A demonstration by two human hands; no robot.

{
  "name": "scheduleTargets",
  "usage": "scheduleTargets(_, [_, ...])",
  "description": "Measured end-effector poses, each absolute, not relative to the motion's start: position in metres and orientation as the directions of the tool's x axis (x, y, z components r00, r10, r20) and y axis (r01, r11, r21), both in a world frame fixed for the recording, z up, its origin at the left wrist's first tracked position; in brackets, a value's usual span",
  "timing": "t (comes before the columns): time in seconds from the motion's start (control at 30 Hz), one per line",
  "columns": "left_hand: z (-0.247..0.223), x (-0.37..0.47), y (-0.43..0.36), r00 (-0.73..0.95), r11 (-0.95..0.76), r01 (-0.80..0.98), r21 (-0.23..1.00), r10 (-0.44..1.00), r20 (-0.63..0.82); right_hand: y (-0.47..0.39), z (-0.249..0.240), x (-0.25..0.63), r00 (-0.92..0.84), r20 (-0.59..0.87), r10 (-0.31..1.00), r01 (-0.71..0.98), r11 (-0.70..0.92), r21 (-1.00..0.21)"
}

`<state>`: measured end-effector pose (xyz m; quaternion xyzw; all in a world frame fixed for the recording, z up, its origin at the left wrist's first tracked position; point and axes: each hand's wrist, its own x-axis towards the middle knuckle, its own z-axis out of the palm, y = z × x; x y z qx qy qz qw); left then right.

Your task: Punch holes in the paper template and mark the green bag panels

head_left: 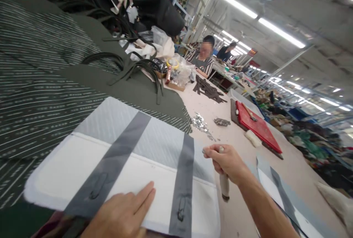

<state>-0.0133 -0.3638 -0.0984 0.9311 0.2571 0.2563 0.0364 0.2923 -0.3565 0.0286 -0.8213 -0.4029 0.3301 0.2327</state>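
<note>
A white and grey panel [154,157] with two dark grey straps [184,164] lies in front of me. Marks like a slot or loop show near the lower end of each strap. My left hand [124,206] rests flat on the white part between the straps, fingers stretched out. Over the panel's right edge, my right hand [224,160] is closed round a tool with a pale, rod-like handle [225,186]; its kind cannot be made out. Thumb and forefinger also pinch a small shiny piece [204,151]. Beyond that hand lies a scatter of small metal pieces [200,121].
Dark green striped sheets [35,94] cover the left side. Further off are a metal clump [222,121], dark strips [208,91], a red board [257,127] with a tool on it, and a white block [253,138]. Another panel [284,194] lies right. Two people [202,59] sit beyond.
</note>
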Motion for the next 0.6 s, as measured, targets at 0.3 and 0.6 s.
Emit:
scheduleTargets(0.3, [-0.063,-0.012,-0.367,0.784,-0.809,0.499,0.311,0.575,0.236,-0.348,-0.006,0.179,0.273,-0.421,0.865,0.596,-0.496,-0.632])
scheduleTargets(0.6, [-0.067,-0.012,-0.37,0.748,-0.811,0.5,0.305,0.581,0.319,-0.335,-0.017,0.159,0.303,-0.329,0.894,0.752,-0.437,-0.494])
